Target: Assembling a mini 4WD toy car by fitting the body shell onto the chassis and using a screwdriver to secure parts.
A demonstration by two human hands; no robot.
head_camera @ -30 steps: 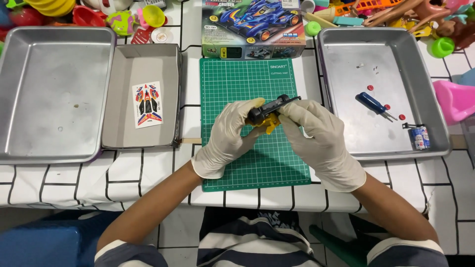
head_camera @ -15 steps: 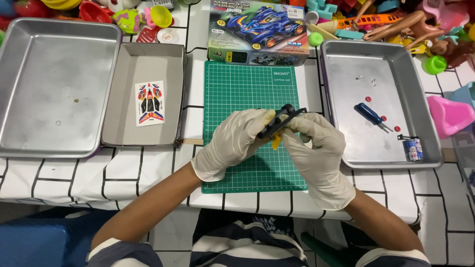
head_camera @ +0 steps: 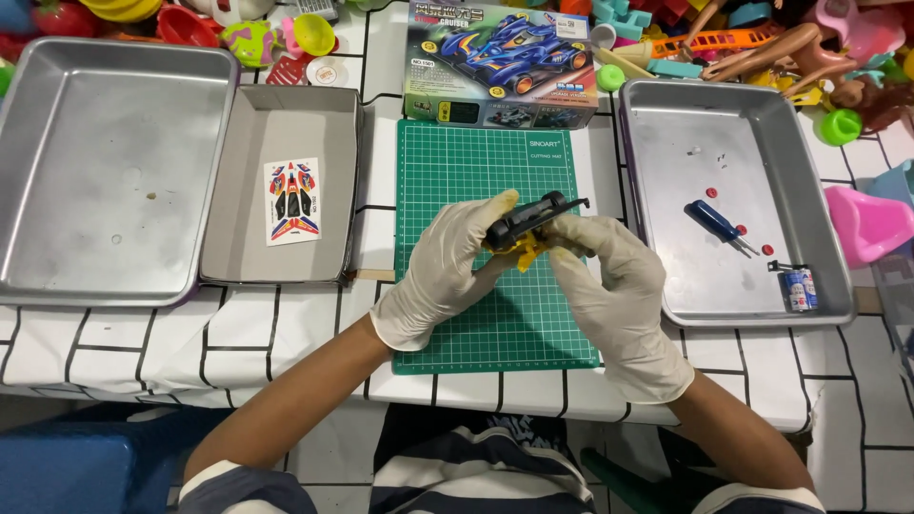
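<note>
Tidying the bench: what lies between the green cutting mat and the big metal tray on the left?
In the head view, an open grey box holding a sticker sheet.

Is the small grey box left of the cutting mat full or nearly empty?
Nearly empty: the grey box is open on top, and only a sticker sheet lies flat on its bare floor.

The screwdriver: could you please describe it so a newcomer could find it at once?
Look in the metal tray right of the green cutting mat. The screwdriver lies slanted near the tray's middle, among small red dots. Its blue handle sets it apart from the small battery in the tray's near right corner.
</note>
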